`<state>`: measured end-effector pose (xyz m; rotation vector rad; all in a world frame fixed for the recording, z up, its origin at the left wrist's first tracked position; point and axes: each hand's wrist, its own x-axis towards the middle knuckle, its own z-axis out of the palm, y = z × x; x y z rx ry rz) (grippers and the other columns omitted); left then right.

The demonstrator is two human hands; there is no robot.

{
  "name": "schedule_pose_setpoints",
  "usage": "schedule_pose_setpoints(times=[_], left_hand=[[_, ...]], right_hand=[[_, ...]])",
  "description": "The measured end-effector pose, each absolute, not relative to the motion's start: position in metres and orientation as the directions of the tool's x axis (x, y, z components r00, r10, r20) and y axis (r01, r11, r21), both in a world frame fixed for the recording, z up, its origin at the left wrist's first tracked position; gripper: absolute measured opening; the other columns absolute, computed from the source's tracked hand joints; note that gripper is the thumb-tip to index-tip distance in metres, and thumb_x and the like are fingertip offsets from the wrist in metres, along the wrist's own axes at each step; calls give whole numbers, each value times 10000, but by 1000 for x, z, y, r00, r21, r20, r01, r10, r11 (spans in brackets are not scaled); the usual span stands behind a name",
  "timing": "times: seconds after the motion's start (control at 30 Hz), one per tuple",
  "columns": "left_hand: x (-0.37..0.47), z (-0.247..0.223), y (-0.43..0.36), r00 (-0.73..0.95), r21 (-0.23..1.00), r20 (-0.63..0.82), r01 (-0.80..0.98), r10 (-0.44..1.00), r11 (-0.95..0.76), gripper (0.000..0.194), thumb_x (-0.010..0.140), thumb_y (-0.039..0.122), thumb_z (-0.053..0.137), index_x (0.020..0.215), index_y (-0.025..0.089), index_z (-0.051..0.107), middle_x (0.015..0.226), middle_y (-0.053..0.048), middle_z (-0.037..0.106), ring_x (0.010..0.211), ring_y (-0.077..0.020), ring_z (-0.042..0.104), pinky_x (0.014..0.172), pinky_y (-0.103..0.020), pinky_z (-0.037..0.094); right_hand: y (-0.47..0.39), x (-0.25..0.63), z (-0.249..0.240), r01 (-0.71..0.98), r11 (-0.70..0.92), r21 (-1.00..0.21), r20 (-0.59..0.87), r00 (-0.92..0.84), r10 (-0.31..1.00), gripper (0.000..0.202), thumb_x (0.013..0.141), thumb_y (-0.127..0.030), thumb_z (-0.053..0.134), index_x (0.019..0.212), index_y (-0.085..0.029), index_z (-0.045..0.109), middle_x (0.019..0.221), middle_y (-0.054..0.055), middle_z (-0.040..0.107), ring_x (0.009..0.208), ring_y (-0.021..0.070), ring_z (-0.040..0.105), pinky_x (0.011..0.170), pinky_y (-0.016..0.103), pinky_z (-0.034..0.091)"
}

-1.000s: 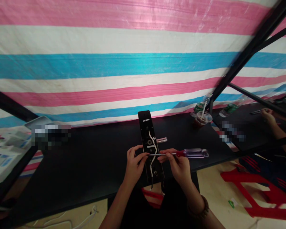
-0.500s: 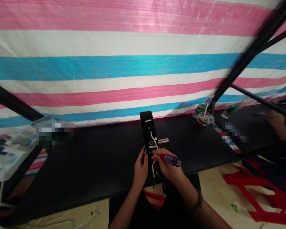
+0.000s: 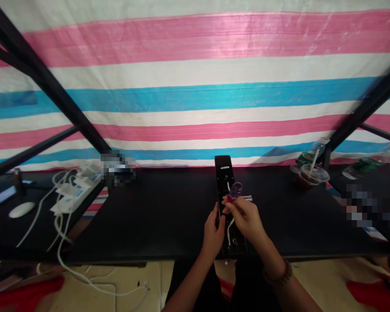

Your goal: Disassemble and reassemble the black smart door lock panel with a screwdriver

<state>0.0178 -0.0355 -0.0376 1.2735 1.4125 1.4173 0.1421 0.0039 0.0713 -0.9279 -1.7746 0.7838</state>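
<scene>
From where I'm standing, R hand (image 3: pixel 245 216) blocks shaft & tip of the screwdriver (image 3: pixel 236 190), so can't tell what it's touching. Same hand covers mid part of white cable (image 3: pixel 228 236) + inner end of pinkish bar (image 3: pixel 248 198). Label (image 3: pixel 225 167) nr top of black panel (image 3: pixel 222 177): print too small to read. Cup (image 3: pixel 315 174), R side of frame, hides part of the bottle (image 3: pixel 304 158) behind it. Pixelated patch (image 3: pixel 118 168) at mid-L, another far R, contents unreadable. Flat device (image 3: pixel 3 198) cut off by L edge, red item (image 3: pixel 372 297) by btm R corner; both forearms (image 3: pixel 193 275) run out at btm edge.
</scene>
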Motion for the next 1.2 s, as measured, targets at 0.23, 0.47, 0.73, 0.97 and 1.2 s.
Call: schedule_pose_setpoints(times=[0.23,0.47,0.73,0.97,1.2], left_hand=[[18,-36,-39,-226,987,113,134,967,-84,552,987,439,497,1480,191,492,1473,-124,570,1373,-258,521,1176,-423,378],[18,-31,-42,-187,984,121,153,975,-93,580,1012,449,436,1513,158,438,1430,-156,595,1330,-265,550,1160,-437,389],[20,-26,-43,-190,991,85,119,978,-63,567,1022,463,416,1512,179,443,1383,-145,620,1293,-251,571,1133,-410,411],[18,-28,-43,-193,987,105,137,976,-80,589,1008,454,452,1507,143,445,1440,-157,582,1340,-258,536,1165,-404,376],[17,-34,-42,-187,983,146,139,971,-121,559,1008,433,456,1497,162,461,1433,-142,593,1326,-255,550,1154,-406,391]], right_hand=[[5,147,48,159,350,-923,332,-128,935,211,888,-403,699,914,-194,715,701,45,768,637,212,756,650,284,611],[4,143,55,188,459,-869,411,-243,878,257,970,-404,558,980,-207,723,859,74,789,763,208,768,748,289,607],[1,143,42,270,428,-863,390,-184,902,255,901,-440,665,960,-201,727,964,104,789,800,230,775,728,280,625],[0,148,41,257,422,-869,388,-173,905,273,924,-444,629,937,-200,751,895,109,793,805,257,775,777,344,631],[-4,138,48,111,365,-924,349,-141,926,344,899,-487,662,1081,-198,701,983,112,785,787,244,777,747,333,633]])
